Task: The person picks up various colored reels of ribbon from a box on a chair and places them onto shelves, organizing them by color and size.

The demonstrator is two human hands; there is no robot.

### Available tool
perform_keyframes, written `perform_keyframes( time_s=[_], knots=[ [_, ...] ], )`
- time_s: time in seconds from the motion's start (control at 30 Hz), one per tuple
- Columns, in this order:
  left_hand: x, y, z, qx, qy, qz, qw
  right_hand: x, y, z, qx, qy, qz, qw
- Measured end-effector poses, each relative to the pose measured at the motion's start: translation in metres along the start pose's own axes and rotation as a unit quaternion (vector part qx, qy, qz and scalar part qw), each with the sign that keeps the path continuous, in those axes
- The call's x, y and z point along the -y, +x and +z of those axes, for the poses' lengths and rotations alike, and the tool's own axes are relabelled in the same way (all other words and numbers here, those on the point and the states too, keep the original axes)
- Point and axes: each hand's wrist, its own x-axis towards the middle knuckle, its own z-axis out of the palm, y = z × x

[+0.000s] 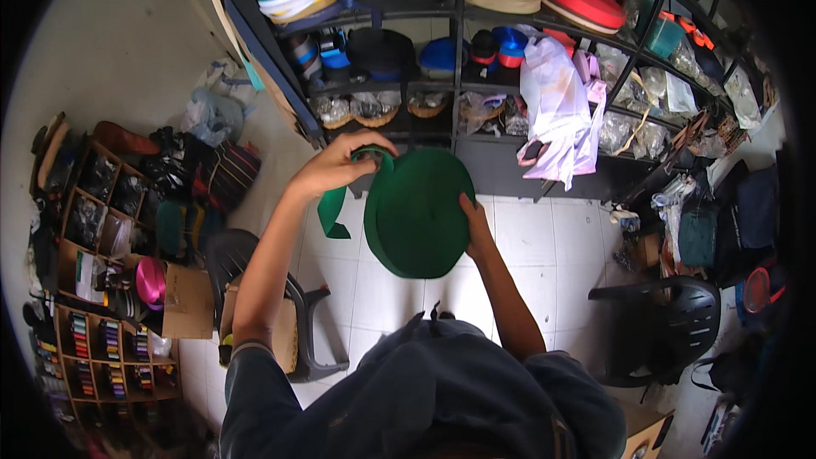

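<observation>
A large roll of dark green webbing (416, 217) is held up in front of me, its flat round side toward my view. My right hand (478, 225) grips the roll by its right edge, the thumb lying on the flat face and the fingers hidden behind. At the upper left of the roll, my left hand (344, 163) is closed on the loose end of the webbing, which curls through the fingers. The free tail (332, 214) of that strap hangs below the left hand and ends in a cut edge.
A black shelf rack (459, 42) ahead bears webbing rolls, including a red roll (582, 2), and a hanging plastic bag (552, 102). Dark plastic chairs stand at left (310, 323) and right (659, 327). Thread cubbies (110, 353) line the left wall. White floor tiles (523, 234) lie below.
</observation>
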Motion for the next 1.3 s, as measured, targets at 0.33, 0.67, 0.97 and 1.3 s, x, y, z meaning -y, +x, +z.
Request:
perform_keyframes(
  time_s=[0.33, 0.67, 0.97, 1.3],
  knots=[
    [0.004, 0.08, 0.048, -0.134, 0.3, 0.131, 0.935, 0.004, 0.0, -0.024, 0.011, 0.036, 0.007, 0.999],
    [0.027, 0.094, 0.084, 0.029, 0.105, 0.0, 0.994, 0.012, -0.018, -0.054, -0.047, -0.013, -0.021, 0.999],
    [0.046, 0.088, 0.101, 0.069, 0.14, 0.004, 0.988, 0.011, -0.026, -0.055, -0.093, -0.06, -0.04, 0.993],
    [0.026, 0.05, 0.036, -0.001, 0.134, -0.003, 0.991, 0.027, -0.009, -0.049, -0.063, -0.468, 0.024, 0.881]
  ],
)
